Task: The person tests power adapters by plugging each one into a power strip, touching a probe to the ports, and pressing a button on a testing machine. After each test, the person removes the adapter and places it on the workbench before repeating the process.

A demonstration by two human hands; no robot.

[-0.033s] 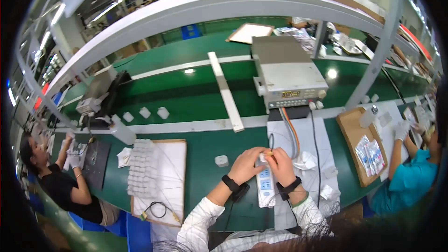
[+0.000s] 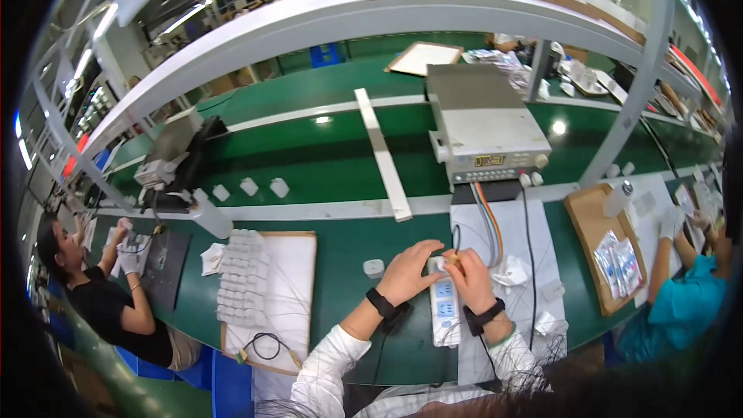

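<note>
A white power strip [image 2: 444, 311] with blue socket faces lies lengthwise in front of me. Over its far end my left hand [image 2: 409, 272] is open, thumb and fingers spread around a small white piece at that end. My right hand [image 2: 472, 279] is closed beside it, pinching a small yellowish connector [image 2: 453, 261]; a dark cable runs up behind it. Fingers hide part of the connector and the strip's far end. To the left of my left hand, a white charger block [image 2: 374, 268] sits on the green bench.
A bench meter [image 2: 487, 128] with ribbon wires stands ahead. At left, a tray [image 2: 298, 286] bears rows of white chargers [image 2: 242, 279] and a short cable [image 2: 267, 346]. A cardboard box [image 2: 607, 302] with packets is at right. Co-workers sit on both sides.
My left hand's fingers have lifted and spread away from my right hand. My right hand still pinches the connector. The whole view has shifted slightly.
</note>
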